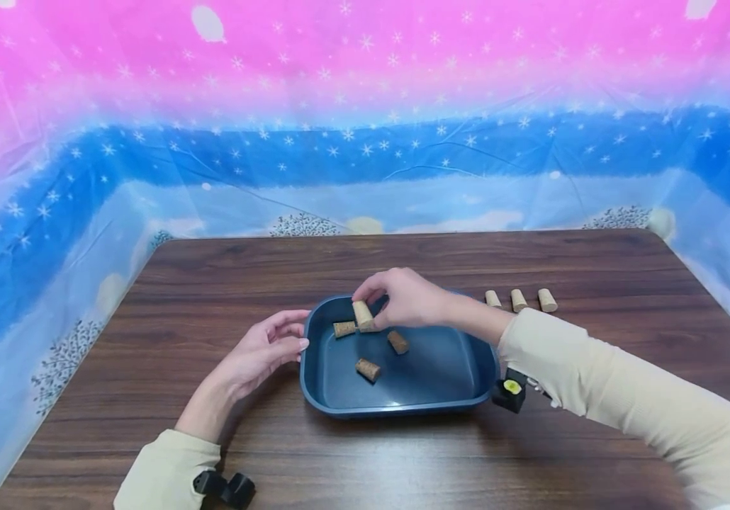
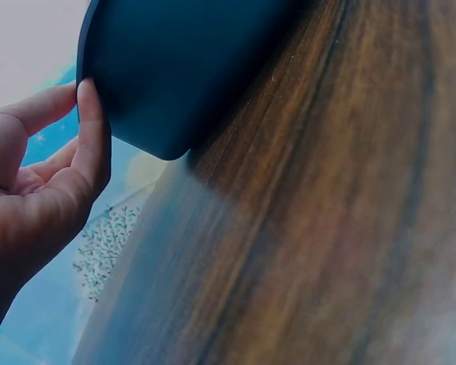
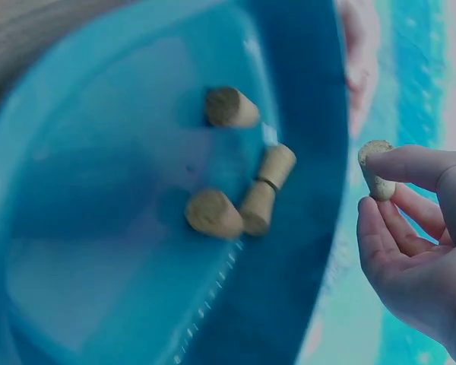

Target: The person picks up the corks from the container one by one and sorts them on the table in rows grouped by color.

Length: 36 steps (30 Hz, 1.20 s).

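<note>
My right hand (image 1: 406, 301) is over the far left part of a dark blue rectangular tray (image 1: 397, 409), pinching a pale tapered cork (image 3: 376, 171) between thumb and fingertips. Several corks lie on the tray floor: one (image 1: 344, 329) by the left wall, a darker one (image 1: 398, 342) near the middle and another (image 1: 368, 370) toward the front. Two corks (image 3: 258, 207) lie end to end in the right wrist view. At the tray's left end, my left hand (image 1: 266, 348) pinches the rim with thumb and finger, as the left wrist view (image 2: 49, 179) shows.
Three pale corks stand in a row on the dark wooden table (image 1: 365, 460), behind my right forearm: a left one (image 1: 492, 299), a middle one (image 1: 518, 300) and a right one (image 1: 547, 300). A pink and blue snowflake cloth (image 1: 365, 142) hangs around the table's far and side edges.
</note>
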Available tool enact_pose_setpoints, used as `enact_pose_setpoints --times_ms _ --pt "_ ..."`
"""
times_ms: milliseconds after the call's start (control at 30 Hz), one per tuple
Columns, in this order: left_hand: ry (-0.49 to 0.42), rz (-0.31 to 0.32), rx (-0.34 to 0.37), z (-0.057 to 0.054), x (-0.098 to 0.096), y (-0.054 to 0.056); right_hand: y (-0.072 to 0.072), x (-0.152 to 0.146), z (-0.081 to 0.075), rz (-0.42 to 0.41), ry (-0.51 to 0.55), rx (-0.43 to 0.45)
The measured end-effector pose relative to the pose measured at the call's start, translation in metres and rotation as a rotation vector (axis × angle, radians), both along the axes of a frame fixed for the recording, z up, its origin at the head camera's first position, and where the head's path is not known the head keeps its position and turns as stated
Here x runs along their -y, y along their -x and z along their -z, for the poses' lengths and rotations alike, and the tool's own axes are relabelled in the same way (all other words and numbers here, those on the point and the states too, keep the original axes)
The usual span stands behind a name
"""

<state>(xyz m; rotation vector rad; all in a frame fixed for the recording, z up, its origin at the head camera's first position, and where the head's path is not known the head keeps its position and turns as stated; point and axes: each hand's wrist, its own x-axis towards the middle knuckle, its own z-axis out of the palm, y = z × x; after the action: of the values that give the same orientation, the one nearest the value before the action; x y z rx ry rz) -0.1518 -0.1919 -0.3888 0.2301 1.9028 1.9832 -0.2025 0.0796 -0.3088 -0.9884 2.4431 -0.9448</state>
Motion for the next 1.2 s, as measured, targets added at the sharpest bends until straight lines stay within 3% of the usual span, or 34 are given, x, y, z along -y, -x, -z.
enact_pose_setpoints --times_ms 233,433,700,1200 --pt "-0.014 -0.002 0.003 0.001 -0.001 0.000 0.014 -0.030 -0.017 0.122 0.111 -0.003" --pt "-0.014 0.000 0.000 0.001 0.000 -0.001 0.023 -0.051 -0.026 0.209 0.125 0.032" --pt "-0.027 0.009 -0.001 0.000 0.000 -0.002 0.027 -0.075 -0.023 0.272 0.104 0.060" --pt "-0.031 0.003 0.012 0.001 0.000 -0.002 0.033 -0.122 -0.013 0.362 0.026 0.029"
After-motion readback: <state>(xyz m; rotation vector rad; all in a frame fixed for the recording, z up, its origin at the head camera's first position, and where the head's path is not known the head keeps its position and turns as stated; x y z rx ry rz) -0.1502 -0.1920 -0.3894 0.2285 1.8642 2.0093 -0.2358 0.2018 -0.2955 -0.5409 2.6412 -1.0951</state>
